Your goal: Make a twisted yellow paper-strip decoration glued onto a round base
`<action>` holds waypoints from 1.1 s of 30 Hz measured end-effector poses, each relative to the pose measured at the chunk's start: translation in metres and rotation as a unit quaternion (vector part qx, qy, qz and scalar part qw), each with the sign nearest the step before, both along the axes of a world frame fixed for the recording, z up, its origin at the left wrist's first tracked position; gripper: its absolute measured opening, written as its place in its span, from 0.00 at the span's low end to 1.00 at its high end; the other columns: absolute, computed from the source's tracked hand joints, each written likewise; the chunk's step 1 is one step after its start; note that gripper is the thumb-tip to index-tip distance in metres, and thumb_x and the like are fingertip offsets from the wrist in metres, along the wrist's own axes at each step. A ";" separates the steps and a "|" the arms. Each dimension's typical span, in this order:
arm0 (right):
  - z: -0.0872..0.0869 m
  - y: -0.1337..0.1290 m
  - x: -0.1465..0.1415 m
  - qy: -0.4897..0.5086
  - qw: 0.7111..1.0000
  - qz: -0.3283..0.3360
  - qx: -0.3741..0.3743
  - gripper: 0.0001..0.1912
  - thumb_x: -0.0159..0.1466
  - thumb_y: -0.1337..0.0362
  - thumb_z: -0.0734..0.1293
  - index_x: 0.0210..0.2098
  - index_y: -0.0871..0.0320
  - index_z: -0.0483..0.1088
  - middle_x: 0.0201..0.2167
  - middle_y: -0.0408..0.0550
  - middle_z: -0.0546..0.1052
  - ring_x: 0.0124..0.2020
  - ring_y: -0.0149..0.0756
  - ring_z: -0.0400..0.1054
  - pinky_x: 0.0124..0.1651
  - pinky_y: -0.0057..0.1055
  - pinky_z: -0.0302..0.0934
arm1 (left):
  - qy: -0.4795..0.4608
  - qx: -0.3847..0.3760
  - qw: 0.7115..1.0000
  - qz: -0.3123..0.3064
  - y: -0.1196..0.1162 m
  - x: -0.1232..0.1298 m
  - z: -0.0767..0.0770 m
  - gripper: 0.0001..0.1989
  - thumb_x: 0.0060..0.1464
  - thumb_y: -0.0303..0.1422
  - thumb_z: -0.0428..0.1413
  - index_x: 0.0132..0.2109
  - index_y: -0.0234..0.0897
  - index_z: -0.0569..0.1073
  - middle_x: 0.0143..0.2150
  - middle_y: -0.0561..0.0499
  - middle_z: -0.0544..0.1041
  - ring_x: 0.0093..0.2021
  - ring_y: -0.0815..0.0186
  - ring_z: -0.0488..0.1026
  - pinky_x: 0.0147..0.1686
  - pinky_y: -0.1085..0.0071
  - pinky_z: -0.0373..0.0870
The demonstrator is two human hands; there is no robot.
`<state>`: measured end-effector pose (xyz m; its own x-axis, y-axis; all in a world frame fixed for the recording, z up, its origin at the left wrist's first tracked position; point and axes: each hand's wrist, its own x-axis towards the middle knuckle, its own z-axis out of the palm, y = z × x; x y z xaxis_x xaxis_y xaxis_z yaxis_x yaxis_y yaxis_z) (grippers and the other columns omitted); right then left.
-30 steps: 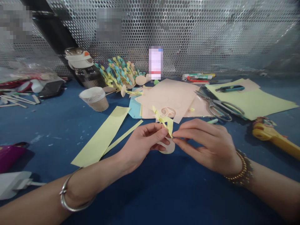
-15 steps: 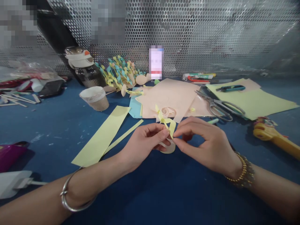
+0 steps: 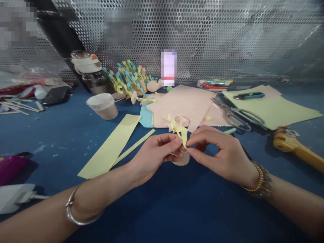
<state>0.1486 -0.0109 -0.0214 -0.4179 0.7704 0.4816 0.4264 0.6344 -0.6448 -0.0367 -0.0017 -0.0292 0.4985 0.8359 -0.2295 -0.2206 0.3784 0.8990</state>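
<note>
Between my two hands is a yellow paper strip [image 3: 184, 134], partly twisted around a thin stem with small folded tips pointing up. My left hand [image 3: 162, 148] pinches the stem between thumb and forefinger. A pale rounded paper piece [image 3: 182, 159] shows below those fingers, partly hidden. The strip's lower end is pinched by the thumb and forefinger of my right hand [image 3: 217, 153]. To the left lie a wide yellow paper piece [image 3: 111, 146] and a narrow yellow strip [image 3: 135, 146] on the blue table.
Pink paper sheets [image 3: 181, 103] lie ahead, with scissors [image 3: 236, 114] on their right. A utility knife [image 3: 249, 96] rests on yellow sheets [image 3: 286, 109]. Further left stand a paper cup [image 3: 107, 109], a dark bottle [image 3: 95, 79] and paper-wrapped stems [image 3: 131, 77]. A yellow-handled tool [image 3: 298, 148] lies right.
The strip's loop has become narrower, its outer edge drawn slightly left and in toward the stem. My right hand has shifted a little left; my left hand stays nearly in place.
</note>
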 end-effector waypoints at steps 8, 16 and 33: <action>0.000 0.000 -0.001 0.010 1.000 -0.004 -0.004 0.03 0.58 0.71 0.66 0.32 0.58 0.71 0.30 0.45 0.72 0.26 0.28 0.66 0.28 0.27 0.63 | 0.007 0.006 1.000 0.005 0.000 0.001 -0.001 0.10 0.55 0.35 0.57 0.30 0.33 0.73 0.25 0.55 0.72 0.26 0.75 0.67 0.28 0.79 0.64; 0.000 -0.003 -0.004 0.017 0.999 -0.017 -0.024 0.03 0.56 0.72 0.66 0.30 0.58 0.69 0.28 0.44 0.71 0.25 0.28 0.65 0.28 0.27 0.64 | 0.019 0.013 1.000 0.011 -0.001 0.002 -0.001 0.09 0.54 0.36 0.57 0.31 0.33 0.73 0.25 0.54 0.73 0.26 0.74 0.68 0.28 0.78 0.64; -0.002 0.001 0.001 0.021 0.999 0.020 -0.015 0.03 0.60 0.69 0.65 0.34 0.57 0.70 0.30 0.44 0.72 0.27 0.28 0.66 0.29 0.28 0.64 | 0.000 -0.013 1.000 0.007 0.000 0.001 0.000 0.10 0.53 0.36 0.58 0.30 0.33 0.73 0.26 0.54 0.72 0.27 0.74 0.67 0.28 0.78 0.64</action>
